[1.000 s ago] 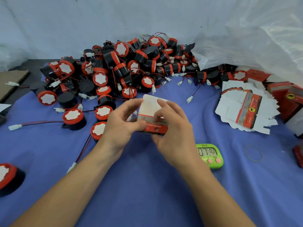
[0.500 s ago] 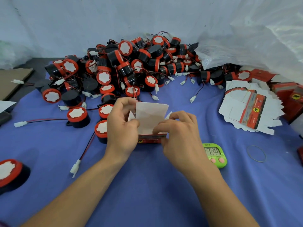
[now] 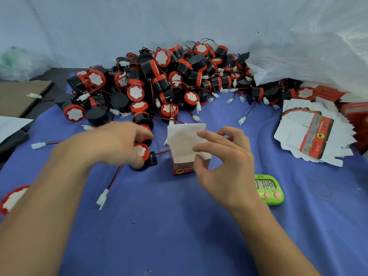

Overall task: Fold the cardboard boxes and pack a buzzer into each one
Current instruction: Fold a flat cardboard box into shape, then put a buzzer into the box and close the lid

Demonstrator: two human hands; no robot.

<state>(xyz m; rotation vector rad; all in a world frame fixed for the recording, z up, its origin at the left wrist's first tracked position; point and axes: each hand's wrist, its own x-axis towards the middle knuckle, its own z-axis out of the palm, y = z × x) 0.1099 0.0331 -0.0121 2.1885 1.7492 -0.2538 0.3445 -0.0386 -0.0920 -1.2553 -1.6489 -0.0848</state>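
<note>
Pinching the folded, open box (image 3: 184, 145) with right hand (image 3: 226, 164), gripping a buzzer (image 3: 142, 153) left of it with left hand (image 3: 111, 142), leaving far pile (image 3: 169, 80) and flat boxes (image 3: 310, 134) undone

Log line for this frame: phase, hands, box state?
phase: buzzer pickup | left hand: grips buzzer | right hand: pinches box | box: upright on cloth, top flap open
</note>
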